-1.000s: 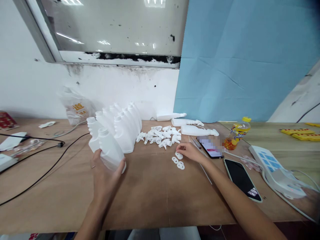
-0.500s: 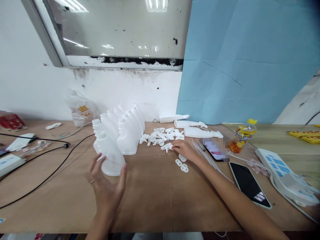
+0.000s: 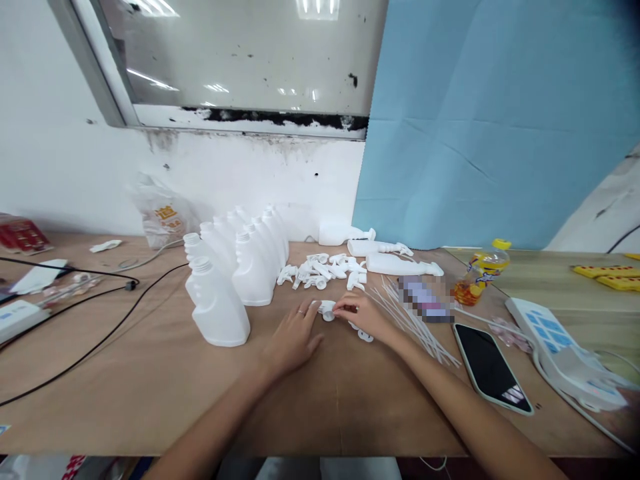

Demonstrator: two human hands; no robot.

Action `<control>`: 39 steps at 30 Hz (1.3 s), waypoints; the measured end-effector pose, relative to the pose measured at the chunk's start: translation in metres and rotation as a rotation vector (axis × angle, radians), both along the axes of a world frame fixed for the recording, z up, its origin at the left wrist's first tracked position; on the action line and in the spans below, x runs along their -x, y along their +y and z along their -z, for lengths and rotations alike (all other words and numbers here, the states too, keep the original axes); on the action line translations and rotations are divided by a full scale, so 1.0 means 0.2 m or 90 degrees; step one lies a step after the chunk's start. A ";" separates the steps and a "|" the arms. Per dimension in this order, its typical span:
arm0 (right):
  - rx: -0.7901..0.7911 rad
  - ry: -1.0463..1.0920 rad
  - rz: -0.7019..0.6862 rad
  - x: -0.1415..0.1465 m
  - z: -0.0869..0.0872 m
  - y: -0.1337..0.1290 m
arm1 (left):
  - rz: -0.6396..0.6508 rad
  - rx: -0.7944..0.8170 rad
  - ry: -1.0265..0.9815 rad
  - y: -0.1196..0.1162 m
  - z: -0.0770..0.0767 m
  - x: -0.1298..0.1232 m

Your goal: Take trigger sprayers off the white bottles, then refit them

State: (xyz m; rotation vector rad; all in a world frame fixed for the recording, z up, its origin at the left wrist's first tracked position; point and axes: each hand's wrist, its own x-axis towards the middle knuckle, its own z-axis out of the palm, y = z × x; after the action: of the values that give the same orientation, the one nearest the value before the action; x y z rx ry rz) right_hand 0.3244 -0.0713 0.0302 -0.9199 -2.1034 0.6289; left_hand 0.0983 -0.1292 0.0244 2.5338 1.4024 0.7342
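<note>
Between my two hands lies a white spray head (image 3: 327, 311) on the brown tabletop. My left hand (image 3: 295, 335) touches its left end with the fingertips, palm down, fingers fairly straight. At its right side my right hand (image 3: 364, 316) has thumb and fingertips pinched together at the nozzle part; whether a small piece is between them is too small to tell. White washers (image 3: 365, 337) lie just below my right hand, partly hidden by it. Behind is a pile of white spray heads (image 3: 320, 270). White bottles (image 3: 220, 313) stand in rows at the left.
White bottles with spray heads (image 3: 404, 265) lie at the back. Thin white tubes (image 3: 415, 323), a pixelated phone, a black phone (image 3: 493, 369), a drink bottle (image 3: 483, 272) and a power strip (image 3: 560, 350) are on the right. Black cables (image 3: 120, 320) cross the left side.
My left hand has moved right, from beside the front bottle to the spray head. My right hand has come nearer, and a spray head now lies in front of the pile.
</note>
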 end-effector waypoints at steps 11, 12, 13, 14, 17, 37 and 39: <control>0.031 0.014 0.055 0.02 0.03 -0.04 | 0.193 -0.004 -0.090 0.25 0.01 -0.01; 0.024 0.013 0.049 0.02 0.02 -0.04 | 0.196 0.001 -0.105 0.25 0.01 0.00; 0.020 0.017 0.043 0.03 0.02 -0.05 | 0.197 0.009 -0.118 0.25 0.01 0.00; 0.020 0.024 0.039 0.03 0.01 -0.05 | 0.193 0.020 -0.132 0.24 0.01 0.01; 0.009 0.040 0.034 0.05 0.00 -0.07 | 0.154 0.060 -0.182 0.23 0.01 0.01; -0.178 -0.105 -0.023 0.02 0.00 -0.10 | 0.166 0.026 0.027 0.21 0.00 0.05; -0.174 -0.111 -0.018 0.03 0.00 -0.10 | 0.174 0.000 0.045 0.21 0.01 0.05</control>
State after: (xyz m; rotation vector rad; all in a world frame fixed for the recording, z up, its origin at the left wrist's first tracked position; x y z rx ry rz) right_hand 0.3185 -0.0904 0.0299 -0.8151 -2.2907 0.2726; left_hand 0.0878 -0.0874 0.0234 2.6988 1.0422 0.6002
